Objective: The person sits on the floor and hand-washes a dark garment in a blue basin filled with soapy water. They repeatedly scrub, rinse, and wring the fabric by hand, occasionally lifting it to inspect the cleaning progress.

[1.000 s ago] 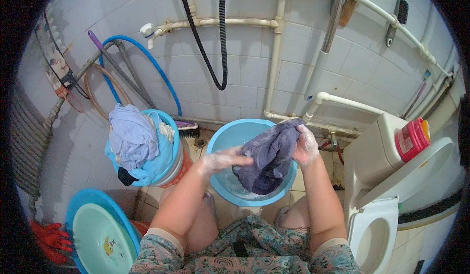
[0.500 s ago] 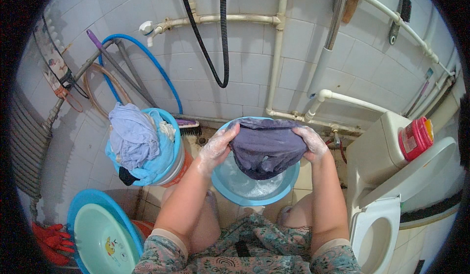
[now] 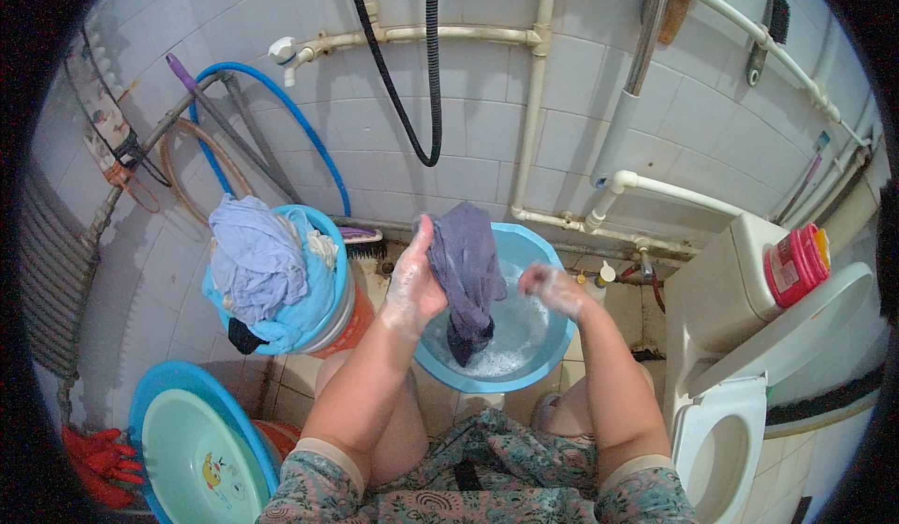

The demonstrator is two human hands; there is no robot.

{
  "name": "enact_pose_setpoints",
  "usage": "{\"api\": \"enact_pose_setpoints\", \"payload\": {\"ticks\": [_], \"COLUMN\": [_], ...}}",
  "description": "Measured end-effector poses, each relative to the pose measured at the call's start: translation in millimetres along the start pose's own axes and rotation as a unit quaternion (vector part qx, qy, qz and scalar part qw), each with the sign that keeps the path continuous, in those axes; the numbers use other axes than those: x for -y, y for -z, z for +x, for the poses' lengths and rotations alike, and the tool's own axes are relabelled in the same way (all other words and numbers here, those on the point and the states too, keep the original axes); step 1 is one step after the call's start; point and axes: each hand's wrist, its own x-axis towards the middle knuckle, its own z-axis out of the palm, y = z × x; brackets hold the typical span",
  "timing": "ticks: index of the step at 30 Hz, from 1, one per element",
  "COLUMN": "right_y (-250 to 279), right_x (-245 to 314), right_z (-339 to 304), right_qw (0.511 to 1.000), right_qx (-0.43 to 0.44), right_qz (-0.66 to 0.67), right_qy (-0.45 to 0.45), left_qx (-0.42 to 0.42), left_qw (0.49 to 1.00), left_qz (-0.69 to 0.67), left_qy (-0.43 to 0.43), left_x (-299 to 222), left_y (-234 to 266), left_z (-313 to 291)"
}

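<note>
A dark purple-grey garment (image 3: 465, 266) hangs bunched from my left hand (image 3: 414, 280), its lower tip down inside the blue basin (image 3: 552, 360). The left thumb points up while the other fingers go behind the cloth. My right hand (image 3: 554, 290), wet with suds, is over the basin's right side with its fingers curled in. A small gap shows between it and the garment, and I see nothing in it. Foamy water (image 3: 510, 346) lies in the basin. Both forearms are bare and soapy at the wrists.
At left, a blue basin of laundry (image 3: 257, 271) sits on an orange bucket (image 3: 348, 323). Nearer are a pale green basin (image 3: 192, 449) and red rubber gloves (image 3: 101, 463). A toilet (image 3: 716, 412) stands at right, with a bottle (image 3: 601, 279) beyond my right hand and a brush (image 3: 361, 238) by the wall.
The garment, spread between both hands before, now hangs gathered from the left hand alone. My right hand has let go and moved left and down over the basin.
</note>
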Motion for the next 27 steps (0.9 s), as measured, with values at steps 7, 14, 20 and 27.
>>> {"api": "enact_pose_setpoints", "payload": {"ticks": [7,14,20,27], "right_y": [-55,-26,8,17], "right_x": [32,35,62,78], "right_z": [-10,-7,-30,-43], "right_qw": [0.991,0.868,0.763,0.738], "right_qx": [0.1,-0.043,-0.047,-0.014], "right_qz": [0.071,0.495,0.626,0.645], "right_qy": [0.057,0.019,0.155,0.197], "left_qx": [0.017,-0.037,-0.086,-0.045], "left_qw": [0.999,0.997,0.985,0.822], "left_qz": [-0.042,-0.05,0.122,0.567], "left_qy": [-0.003,-0.048,-0.082,0.037], "left_x": [1,-30,-44,-36], "left_y": [-4,-2,24,52], "left_z": [1,-1,-1,6]}}
